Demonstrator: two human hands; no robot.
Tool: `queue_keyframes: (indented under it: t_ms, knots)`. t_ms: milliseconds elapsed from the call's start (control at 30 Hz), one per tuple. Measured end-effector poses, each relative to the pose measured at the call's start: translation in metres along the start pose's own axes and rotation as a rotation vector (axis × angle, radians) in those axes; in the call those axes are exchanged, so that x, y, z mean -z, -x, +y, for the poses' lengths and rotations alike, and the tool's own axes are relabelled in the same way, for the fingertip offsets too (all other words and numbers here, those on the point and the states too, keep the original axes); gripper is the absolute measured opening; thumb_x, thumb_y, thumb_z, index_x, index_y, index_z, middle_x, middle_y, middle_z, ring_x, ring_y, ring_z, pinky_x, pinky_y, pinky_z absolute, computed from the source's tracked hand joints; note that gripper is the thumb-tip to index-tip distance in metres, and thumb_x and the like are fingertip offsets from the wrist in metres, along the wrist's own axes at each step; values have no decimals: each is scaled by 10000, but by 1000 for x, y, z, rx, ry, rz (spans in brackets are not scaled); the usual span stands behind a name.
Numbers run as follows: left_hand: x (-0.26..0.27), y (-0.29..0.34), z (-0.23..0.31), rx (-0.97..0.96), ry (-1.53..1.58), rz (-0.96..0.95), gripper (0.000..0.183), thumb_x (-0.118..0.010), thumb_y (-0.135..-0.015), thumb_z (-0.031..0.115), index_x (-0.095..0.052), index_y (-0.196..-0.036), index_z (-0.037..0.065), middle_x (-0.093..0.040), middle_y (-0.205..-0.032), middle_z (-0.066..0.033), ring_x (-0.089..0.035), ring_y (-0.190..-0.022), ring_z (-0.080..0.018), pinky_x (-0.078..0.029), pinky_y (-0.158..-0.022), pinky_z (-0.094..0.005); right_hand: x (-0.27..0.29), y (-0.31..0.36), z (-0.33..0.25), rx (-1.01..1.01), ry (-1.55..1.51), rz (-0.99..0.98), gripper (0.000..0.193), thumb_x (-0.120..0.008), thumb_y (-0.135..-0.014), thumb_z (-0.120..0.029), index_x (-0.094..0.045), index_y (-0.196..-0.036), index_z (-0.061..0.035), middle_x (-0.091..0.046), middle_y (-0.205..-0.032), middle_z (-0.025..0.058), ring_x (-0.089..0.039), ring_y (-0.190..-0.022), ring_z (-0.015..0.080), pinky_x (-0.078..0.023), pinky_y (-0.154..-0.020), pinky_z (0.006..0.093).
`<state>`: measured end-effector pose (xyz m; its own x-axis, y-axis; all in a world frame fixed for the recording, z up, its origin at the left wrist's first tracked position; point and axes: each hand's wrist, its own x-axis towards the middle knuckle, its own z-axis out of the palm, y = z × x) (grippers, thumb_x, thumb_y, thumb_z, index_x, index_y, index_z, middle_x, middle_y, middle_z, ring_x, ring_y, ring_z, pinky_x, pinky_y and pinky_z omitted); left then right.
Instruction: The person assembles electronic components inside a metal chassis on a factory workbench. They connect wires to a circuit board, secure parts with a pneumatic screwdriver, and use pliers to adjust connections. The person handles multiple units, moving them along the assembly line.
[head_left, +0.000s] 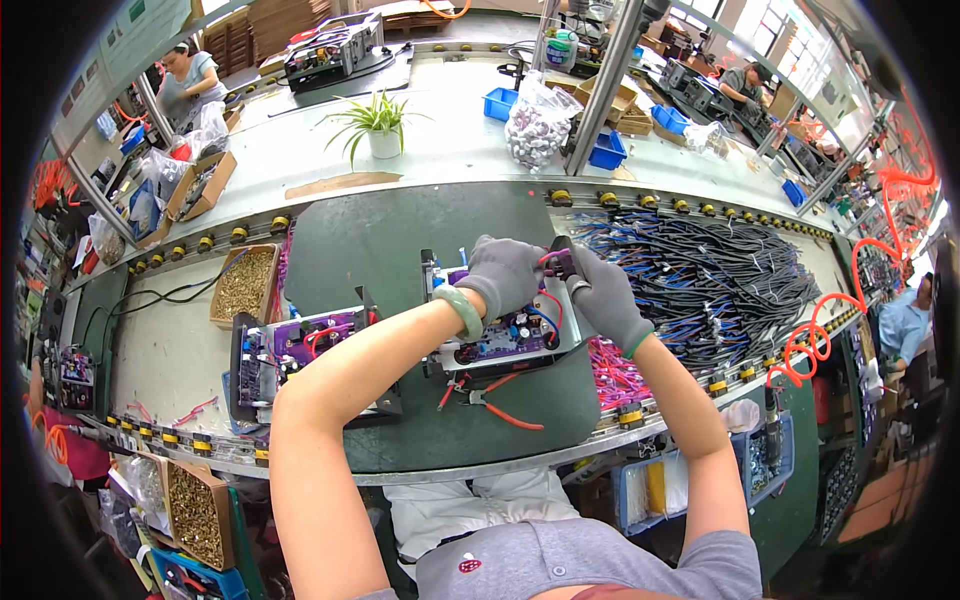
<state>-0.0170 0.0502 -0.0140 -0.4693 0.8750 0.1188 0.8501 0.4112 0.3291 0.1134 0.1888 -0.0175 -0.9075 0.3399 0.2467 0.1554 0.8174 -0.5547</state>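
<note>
An open device chassis with a purple circuit board (525, 338) lies on the green work board (350, 240) in front of me. My right hand (608, 302), in a grey glove, grips a black end piece (564, 262) at the chassis's right side. My left hand (503, 277), gloved too, reaches over the board. Its fingers are closed by the black piece, next to a short red wire (549, 259); what they pinch is too small to tell. Close to the chassis's near edge lie cutting pliers (505, 408) with orange-red handles. A second chassis (290, 355) sits to the left, partly behind my left forearm.
Black cables (720, 270) with blue ends are heaped on the right, above pink-red wires (618, 372). A box of brass-coloured parts (245, 285) stands left. Roller rails (205, 243) edge the line. A coiled orange air hose (812, 345) hangs right; a potted plant (383, 143) stands beyond.
</note>
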Motion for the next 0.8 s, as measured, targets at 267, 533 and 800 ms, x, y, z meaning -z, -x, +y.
queue_keyframes:
  t_ms: [267, 533, 800]
  knots:
    - [3, -15, 8, -100, -227, -165, 149, -594, -827, 225, -695, -909, 151, -707, -790, -84, -696, -799, -288, -460, -820, -402, -2, -3, -4, 51, 21, 20, 198, -563, -796, -77, -553, -982, -10, -633, -758, 240, -626, -763, 450, -473, -675, 526]
    - [21, -1, 17, 39, -98, -90, 243, -596, -874, 324, -703, -977, 132, -716, -843, -106, -699, -853, -328, -482, -884, -411, -2, 1, -2, 26, 125, 22, 284, -585, -829, -152, -581, -1080, -18, -670, -820, 229, -659, -815, 420, -518, -748, 507]
    - [29, 15, 4, 65, 610, -15, 236, -708, -842, 208, -719, -983, 19, -688, -747, -100, -617, -667, -130, -506, -661, -320, 1, -3, 1, -22, 236, -54, 487, -561, -883, -201, -501, -1320, 6, -687, -857, 222, -676, -836, 396, -529, -776, 492]
